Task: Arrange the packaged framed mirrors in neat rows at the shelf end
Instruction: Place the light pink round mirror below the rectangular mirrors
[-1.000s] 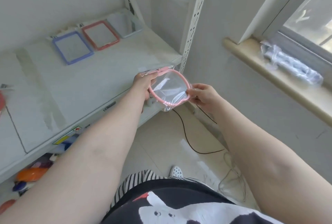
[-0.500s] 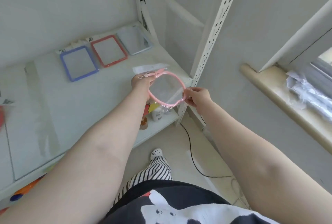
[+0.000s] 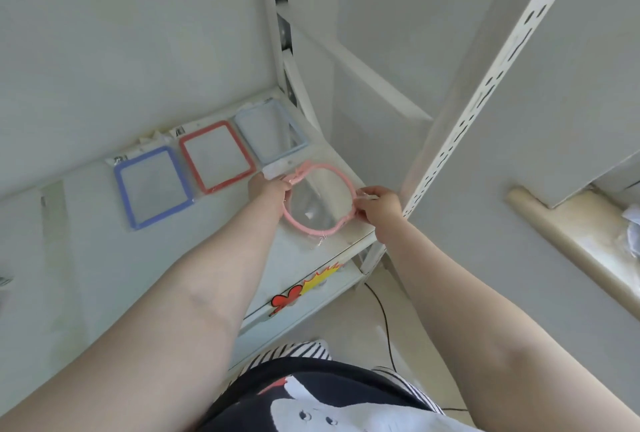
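Note:
A round pink-framed mirror (image 3: 320,203) in clear plastic wrap is over the right end of the white shelf (image 3: 104,258), in front of the back row. My left hand (image 3: 268,189) grips its left rim and my right hand (image 3: 377,204) pinches its right rim. Three rectangular packaged mirrors lie flat in a row along the back wall: a blue-framed one (image 3: 152,185), a red-framed one (image 3: 216,156) and a pale blue one (image 3: 272,133) at the shelf's end.
A perforated white upright (image 3: 485,85) stands just right of my right hand. A lower shelf edge carries red and yellow stickers (image 3: 304,287). A black cable (image 3: 384,320) runs over the floor. A window sill (image 3: 568,234) lies at the right.
Both hands have carried the pink mirror forward from beyond the shelf's front corner to over the shelf surface, close to the back row. The view has tilted up toward the shelf.

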Tool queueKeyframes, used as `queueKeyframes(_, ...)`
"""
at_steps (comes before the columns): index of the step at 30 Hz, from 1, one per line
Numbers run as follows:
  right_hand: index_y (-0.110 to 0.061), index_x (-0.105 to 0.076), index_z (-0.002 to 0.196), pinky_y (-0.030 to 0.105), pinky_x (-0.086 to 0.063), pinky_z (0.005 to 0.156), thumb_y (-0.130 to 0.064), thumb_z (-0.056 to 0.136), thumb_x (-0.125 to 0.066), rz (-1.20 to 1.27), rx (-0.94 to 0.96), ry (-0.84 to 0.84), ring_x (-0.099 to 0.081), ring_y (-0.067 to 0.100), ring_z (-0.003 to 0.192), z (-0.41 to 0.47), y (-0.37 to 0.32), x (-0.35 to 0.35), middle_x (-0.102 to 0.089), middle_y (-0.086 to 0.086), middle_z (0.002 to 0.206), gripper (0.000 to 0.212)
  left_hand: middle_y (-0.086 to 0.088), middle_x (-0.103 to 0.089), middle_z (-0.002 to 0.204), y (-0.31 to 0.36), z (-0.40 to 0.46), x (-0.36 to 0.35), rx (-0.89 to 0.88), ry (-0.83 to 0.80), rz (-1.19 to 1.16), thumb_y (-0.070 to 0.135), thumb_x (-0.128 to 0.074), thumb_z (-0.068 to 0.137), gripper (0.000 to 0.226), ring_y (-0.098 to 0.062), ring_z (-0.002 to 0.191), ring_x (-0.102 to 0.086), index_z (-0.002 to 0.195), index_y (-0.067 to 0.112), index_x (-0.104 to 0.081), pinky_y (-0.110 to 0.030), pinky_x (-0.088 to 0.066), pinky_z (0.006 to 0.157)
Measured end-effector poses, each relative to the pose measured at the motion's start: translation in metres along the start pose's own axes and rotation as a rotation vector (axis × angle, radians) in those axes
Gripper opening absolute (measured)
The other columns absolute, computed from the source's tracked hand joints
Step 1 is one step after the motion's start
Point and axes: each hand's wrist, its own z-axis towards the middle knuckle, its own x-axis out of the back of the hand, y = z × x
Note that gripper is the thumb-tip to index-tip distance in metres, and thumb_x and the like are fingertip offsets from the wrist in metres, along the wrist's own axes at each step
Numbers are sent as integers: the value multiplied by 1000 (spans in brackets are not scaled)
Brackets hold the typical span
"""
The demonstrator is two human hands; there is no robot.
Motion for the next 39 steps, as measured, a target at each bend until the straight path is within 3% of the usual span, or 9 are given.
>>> queueKeyframes(2,-12,-66,98,47,-58,87,3,80,-59,-28,15,-6,-62,26,74,9,-1,-3,-61,8,70,24,-11,-68,117,-7,23,-8,12,5,21,3,-66,73,55,-18,70,-67,127,9,-58,-25,-57,68)
queueKeyframes(5,-7,-68,101,43,-59,84,3,81,-61,-64,33,-7,-62,26,73,17,0,-4,-61,7,69,24,-1,-63,115,31,-56,-3,-11,96,112,2,-69,79,44,-19,90,-65,122,7,-58,-26,-50,80)
queueKeyframes(9,-8,-66,96,44,-60,82,4,81,-63,-66,32,2,-62,27,72,23,-2,-5,-60,7,67,19,-8,-58,136,40,-73,-7,-75,192,234,8,-70,81,58,-23,122,-58,135,8,-50,-26,-43,100)
queueKeyframes(15,-6,-60,93,39,-60,73,4,82,-62,-128,34,-4,-58,22,58,24,-5,-3,-57,7,66,15,-7,-60,133,40,-78,-11,-104,198,243,5,-69,82,57,-20,122,-58,136,7,-49,-22,-42,99)
queueKeyframes(19,-17,-51,74,45,-60,79,0,80,-64,-222,42,7,-62,27,65,25,-4,-4,-59,7,66,22,-8,-61,131,36,-76,-7,-135,231,295,14,-74,77,63,-23,122,-59,134,8,-50,-27,-42,102)
queueKeyframes(23,-16,-53,80,43,-59,82,-7,79,-69,-337,79,16,-63,26,72,23,-3,-4,-66,10,78,18,-8,-67,119,32,-73,-5,-147,256,287,16,-77,70,49,-28,111,-64,116,12,-59,-34,-51,96)
queueKeyframes(28,-16,-53,79,42,-58,83,-9,80,-71,-377,94,12,-60,26,75,23,-3,-4,-64,9,81,19,-9,-66,122,31,-74,-5,-163,237,277,14,-75,73,55,-27,114,-63,123,12,-55,-34,-49,100)
queueKeyframes(35,-14,-52,82,27,-44,62,-12,83,-70,-446,117,-2,-53,21,61,20,-3,-1,-52,-3,61,18,-10,-58,131,33,-78,-4,-173,269,424,26,-75,74,66,-32,123,-55,133,13,-48,-37,-47,101)
queueKeyframes(39,-18,-45,70,23,-33,50,-19,85,-70,-550,130,2,-48,23,67,16,-6,0,-46,-5,61,29,-13,-49,138,35,-81,-3,-154,293,501,28,-72,80,68,-34,129,-47,137,10,-41,-41,-42,103)
